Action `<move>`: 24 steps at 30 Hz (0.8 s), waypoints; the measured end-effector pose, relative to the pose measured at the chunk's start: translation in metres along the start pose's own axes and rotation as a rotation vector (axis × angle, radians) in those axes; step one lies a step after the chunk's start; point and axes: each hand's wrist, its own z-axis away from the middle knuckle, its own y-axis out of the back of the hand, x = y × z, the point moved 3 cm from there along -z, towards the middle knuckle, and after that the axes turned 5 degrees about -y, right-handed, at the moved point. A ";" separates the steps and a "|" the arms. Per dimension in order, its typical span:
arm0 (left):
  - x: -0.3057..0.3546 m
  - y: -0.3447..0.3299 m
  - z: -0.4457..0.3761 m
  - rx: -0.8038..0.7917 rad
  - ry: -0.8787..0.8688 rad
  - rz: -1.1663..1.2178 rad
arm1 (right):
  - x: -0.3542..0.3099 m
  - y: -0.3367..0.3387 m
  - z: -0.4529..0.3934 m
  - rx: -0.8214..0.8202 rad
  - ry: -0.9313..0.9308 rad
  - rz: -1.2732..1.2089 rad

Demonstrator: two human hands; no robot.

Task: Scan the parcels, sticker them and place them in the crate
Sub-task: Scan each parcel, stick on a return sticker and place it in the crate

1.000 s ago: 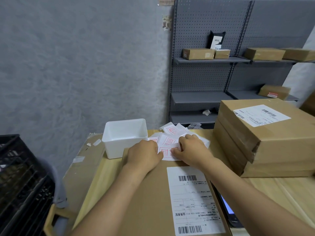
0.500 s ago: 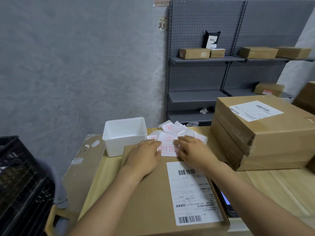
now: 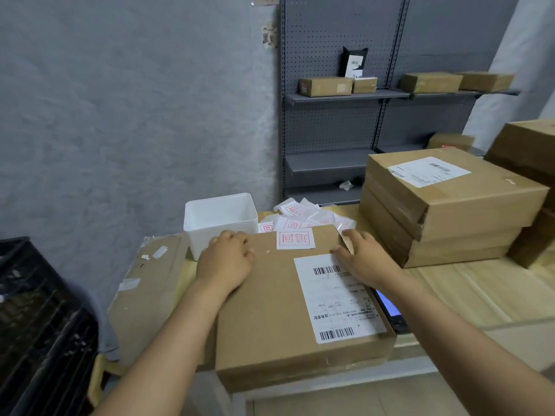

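Resting my left hand (image 3: pixel 223 261) flat on the parcel (image 3: pixel 288 307) at the desk's near edge, my right hand (image 3: pixel 362 258) pinches peeled backing (image 3: pixel 345 240); the sticker (image 3: pixel 295 239) could lift if unpressed.

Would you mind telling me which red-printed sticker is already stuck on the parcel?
The flat sticker on the parcel near its far edge; the others lie loose behind it.

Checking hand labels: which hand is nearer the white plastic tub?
Left. The left hand rests on the brown cardboard parcel right in front of the white plastic tub; the right hand is at the parcel's far right corner, well away.
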 end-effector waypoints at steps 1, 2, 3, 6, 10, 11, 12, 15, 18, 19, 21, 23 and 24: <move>-0.006 0.002 0.004 0.006 0.035 0.026 | 0.002 0.000 0.005 -0.016 -0.033 -0.042; -0.011 0.003 0.009 0.006 0.071 0.066 | 0.003 -0.001 0.010 -0.034 -0.057 -0.069; -0.015 0.004 0.013 0.001 0.108 0.108 | 0.004 -0.002 0.014 -0.050 -0.079 -0.093; -0.022 0.001 0.031 -0.036 0.204 0.236 | 0.005 -0.004 0.026 -0.079 -0.165 -0.207; -0.028 -0.004 0.056 -0.062 0.344 0.424 | 0.007 -0.002 0.041 -0.098 -0.241 -0.272; -0.029 -0.005 0.062 -0.079 0.375 0.455 | 0.006 -0.002 0.045 -0.118 -0.244 -0.260; -0.029 -0.006 0.067 -0.098 0.391 0.483 | 0.005 -0.002 0.049 -0.138 -0.243 -0.252; -0.022 -0.007 0.083 -0.115 0.378 0.586 | 0.005 -0.005 0.062 -0.151 -0.210 -0.278; -0.012 -0.001 0.102 -0.048 0.383 0.663 | 0.007 -0.005 0.080 -0.130 -0.169 -0.344; -0.009 0.003 0.109 -0.014 0.383 0.675 | 0.007 -0.004 0.086 -0.109 -0.152 -0.369; -0.004 0.011 0.125 0.053 0.390 0.677 | 0.006 -0.002 0.098 -0.072 -0.121 -0.407; -0.002 0.020 0.143 0.105 0.406 0.667 | 0.000 -0.001 0.109 -0.052 -0.084 -0.412; -0.004 0.024 0.152 0.126 0.418 0.667 | -0.005 -0.001 0.114 -0.049 -0.064 -0.418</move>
